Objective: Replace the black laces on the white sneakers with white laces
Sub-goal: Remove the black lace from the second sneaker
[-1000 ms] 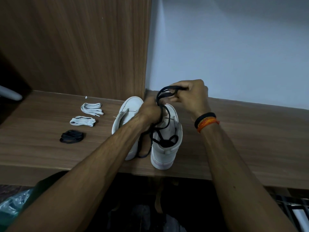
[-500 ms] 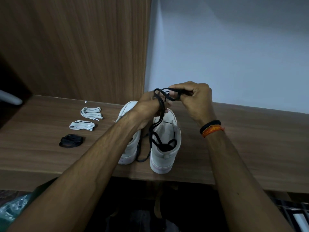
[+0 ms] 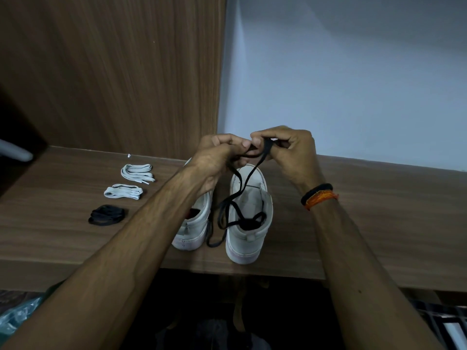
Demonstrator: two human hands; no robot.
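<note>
Raised higher than a moment ago, both hands pinch a black lace above the right sneaker: left hand, right hand. Left of the left hand lie two white lace bundles and a black bundle.

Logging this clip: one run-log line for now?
hands: bundling black lace | right sneaker: unlaced | white laces: untouched

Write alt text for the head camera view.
Both hands, left hand and right hand, hold a black lace above two white sneakers on a wooden shelf. Left lie two white lace bundles and a black bundle.
</note>
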